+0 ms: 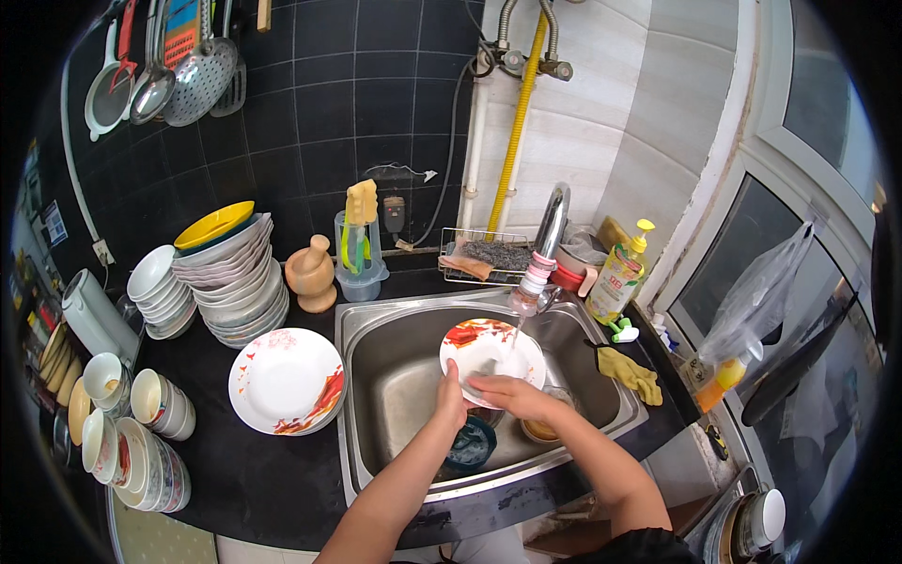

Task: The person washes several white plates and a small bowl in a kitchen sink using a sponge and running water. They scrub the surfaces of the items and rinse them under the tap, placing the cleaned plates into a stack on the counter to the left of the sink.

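Observation:
Under running water from the faucet (553, 218), my left hand (451, 398) grips the near left rim of a white plate with red and orange decoration (518, 352), tilted above the stainless steel sink (394, 423). My right hand (511, 396) lies flat with its fingers on the plate's face, near its lower edge. Beneath my hands, a dark teal bowl (471, 444) with water in it sits in the sink. Partly hidden by my right forearm is a bowl with a brownish inside (541, 428).
Left of the sink lie similar plates (282, 381), tall stacks of dishes (236, 282), stacked bowls (158, 465) and a wooden mortar with pestle (311, 275). A wire rack (493, 271), a soap pump bottle (616, 278) and yellow gloves (627, 374) border the sink's back and right.

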Action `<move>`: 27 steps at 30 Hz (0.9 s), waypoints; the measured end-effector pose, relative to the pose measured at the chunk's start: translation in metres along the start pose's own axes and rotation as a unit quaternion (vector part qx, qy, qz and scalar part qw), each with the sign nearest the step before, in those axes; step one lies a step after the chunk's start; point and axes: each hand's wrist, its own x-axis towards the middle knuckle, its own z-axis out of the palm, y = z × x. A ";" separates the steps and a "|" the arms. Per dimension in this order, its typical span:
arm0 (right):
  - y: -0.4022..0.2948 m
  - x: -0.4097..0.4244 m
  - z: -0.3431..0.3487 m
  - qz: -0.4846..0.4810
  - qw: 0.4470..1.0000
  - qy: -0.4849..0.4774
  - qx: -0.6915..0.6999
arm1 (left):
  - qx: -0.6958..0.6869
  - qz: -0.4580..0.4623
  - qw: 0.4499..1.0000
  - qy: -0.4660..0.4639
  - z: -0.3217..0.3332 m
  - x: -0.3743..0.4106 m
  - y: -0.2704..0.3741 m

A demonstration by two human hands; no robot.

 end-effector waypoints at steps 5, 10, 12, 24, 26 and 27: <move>0.018 -0.020 -0.023 0.094 0.928 0.118 -0.340 | -0.001 -0.012 1.000 -0.024 0.009 -0.005 -0.001; 0.020 0.011 0.002 0.072 0.916 0.148 -0.366 | 0.056 -0.060 0.995 -0.051 0.020 -0.017 -0.003; 0.017 0.025 0.013 -0.022 0.974 0.146 -0.172 | 0.069 -0.062 0.994 -0.058 0.020 -0.020 -0.002; 0.036 -0.005 -0.010 0.200 0.892 0.186 -0.360 | 0.038 0.076 0.996 -0.032 0.009 -0.003 -0.013; 0.030 -0.014 0.004 0.184 0.916 0.137 -0.329 | 0.034 0.092 0.995 -0.021 0.005 0.002 -0.014; 0.028 -0.018 0.012 0.177 0.927 0.113 -0.311 | 0.034 0.098 0.994 -0.016 0.005 0.002 -0.013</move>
